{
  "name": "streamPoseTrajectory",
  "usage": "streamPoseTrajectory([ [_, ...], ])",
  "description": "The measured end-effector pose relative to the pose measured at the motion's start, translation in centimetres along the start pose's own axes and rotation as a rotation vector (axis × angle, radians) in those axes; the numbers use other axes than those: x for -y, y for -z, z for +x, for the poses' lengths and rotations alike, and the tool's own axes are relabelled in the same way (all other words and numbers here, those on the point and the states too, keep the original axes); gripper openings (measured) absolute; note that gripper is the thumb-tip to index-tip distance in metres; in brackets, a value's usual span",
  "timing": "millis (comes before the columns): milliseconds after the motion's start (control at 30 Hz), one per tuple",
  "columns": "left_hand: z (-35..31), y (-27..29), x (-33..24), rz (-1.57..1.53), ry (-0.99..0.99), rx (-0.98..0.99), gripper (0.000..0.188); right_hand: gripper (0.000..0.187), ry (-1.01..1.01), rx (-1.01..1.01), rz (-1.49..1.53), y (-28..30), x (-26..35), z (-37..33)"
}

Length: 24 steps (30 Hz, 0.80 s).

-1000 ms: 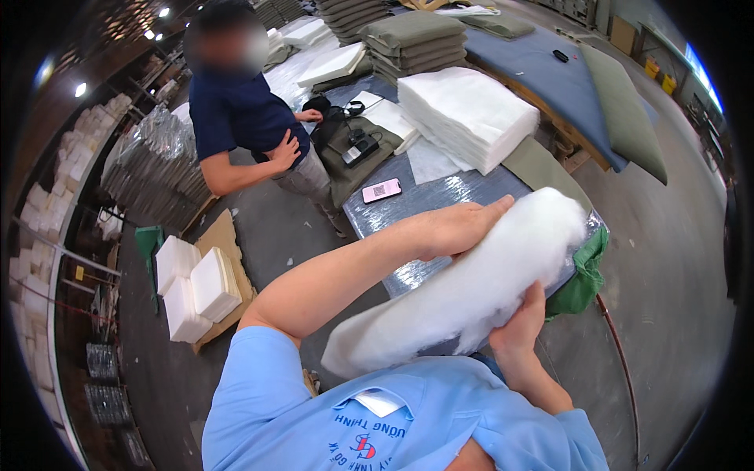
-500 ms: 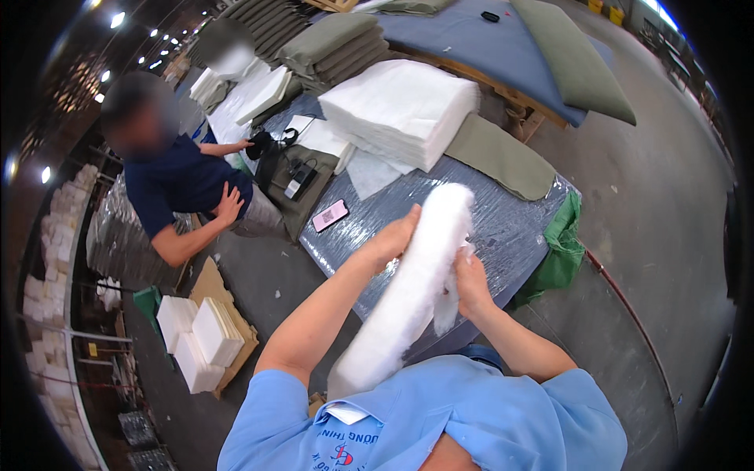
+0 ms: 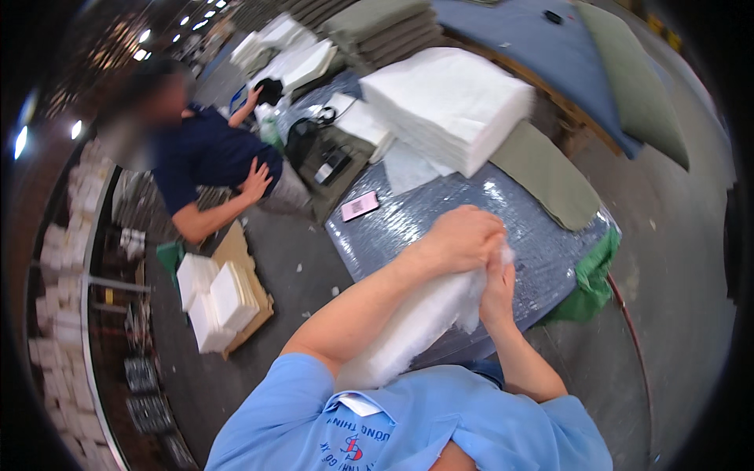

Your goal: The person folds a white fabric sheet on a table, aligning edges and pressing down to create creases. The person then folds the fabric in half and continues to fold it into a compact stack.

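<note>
A thick piece of fluffy white batting point(image 3: 412, 322) slants from my chest out over the plastic-wrapped table. My left hand point(image 3: 465, 237) is curled over its far end, fingers closed. Just to the right and nearer to me, my right hand point(image 3: 497, 289) grips the ragged edge of the same piece, thumb up against the left hand. A small white tuft shows between the two hands. The batting's far end is mostly hidden by my left hand and forearm.
Beyond my hands stands a stack of white batting sheets point(image 3: 452, 98), beside a flat olive fabric piece point(image 3: 546, 177). A phone point(image 3: 360, 206) lies at the table's left edge. A co-worker point(image 3: 216, 161) stands left, near white foam blocks point(image 3: 236, 294). Green plastic point(image 3: 593, 275) hangs at the right corner.
My left hand has moved from the batting's left side over its far end, meeting my right hand. The batting's far end is bent down or covered. The view has shifted, moving the surroundings rightward.
</note>
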<state>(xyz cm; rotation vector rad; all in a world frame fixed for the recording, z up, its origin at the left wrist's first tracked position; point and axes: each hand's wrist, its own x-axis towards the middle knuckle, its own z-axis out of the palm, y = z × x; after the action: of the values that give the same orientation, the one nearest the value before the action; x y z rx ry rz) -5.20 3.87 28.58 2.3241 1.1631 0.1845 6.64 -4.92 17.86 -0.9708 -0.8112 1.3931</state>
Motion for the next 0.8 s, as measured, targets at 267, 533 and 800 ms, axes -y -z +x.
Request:
streamPoseTrajectory([
  [267, -0.1, 0.9, 0.3, -0.029, 0.162, 0.13, 0.04, 0.044, -0.045, -0.052, 0.203, 0.2, -2.9, -0.3],
  [533, -0.3, 0.4, 0.8, -0.032, 0.179, 0.111, 0.03, 0.047, -0.216, -0.093, 0.287, 1.7, -3.6, 0.0],
  [800, -0.1, -0.5, 0.5, 0.085, 0.16, 0.09, 0.027, 0.042, -0.207, 0.0, 0.148, 3.3, -5.4, 0.3],
])
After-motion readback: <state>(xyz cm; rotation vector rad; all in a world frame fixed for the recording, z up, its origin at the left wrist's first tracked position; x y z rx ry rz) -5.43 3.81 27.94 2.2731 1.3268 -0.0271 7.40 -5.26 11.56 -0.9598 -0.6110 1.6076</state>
